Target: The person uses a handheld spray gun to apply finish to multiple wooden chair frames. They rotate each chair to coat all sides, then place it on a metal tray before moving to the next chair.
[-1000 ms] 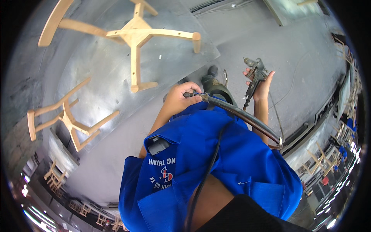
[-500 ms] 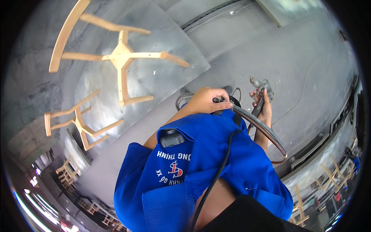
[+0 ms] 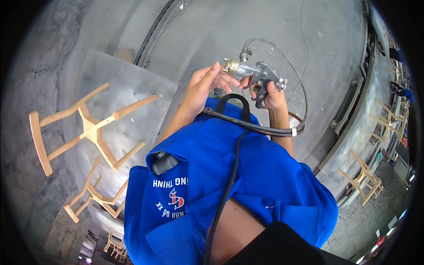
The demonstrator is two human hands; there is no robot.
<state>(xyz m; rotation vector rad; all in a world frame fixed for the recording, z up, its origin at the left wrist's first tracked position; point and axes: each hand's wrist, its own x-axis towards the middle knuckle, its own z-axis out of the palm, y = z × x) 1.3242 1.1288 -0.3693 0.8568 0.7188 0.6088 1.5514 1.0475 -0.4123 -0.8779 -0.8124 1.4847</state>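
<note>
In front of my chest, my right hand (image 3: 274, 95) grips a metal spray gun (image 3: 256, 70) by its dark handle. The gun's brass-coloured nozzle (image 3: 230, 66) points left. Close beside that nozzle is my left hand (image 3: 207, 86), thumb raised and fingers stretched toward the gun's underside. Nothing shows in its grasp; whether a fingertip touches the gun, I cannot tell. A thin grey hose (image 3: 293, 68) loops from the fitting on top of the gun and around my right wrist. A thicker dark hose (image 3: 247, 125) crosses my blue shirt below both hands.
Two pale wooden chair frames, a larger one (image 3: 92, 130) and a smaller one (image 3: 95, 194), are at the left by a grey metal sheet (image 3: 132, 84). More wooden frames (image 3: 364, 179) stand at the right beyond a long pale ledge (image 3: 346, 141). A dark cable (image 3: 152, 33) runs along the far floor.
My left hand has let go of the thick hose and moved up to the nozzle. The spray gun has come left and nearer the middle, its nozzle turned left. The view has swung right.
</note>
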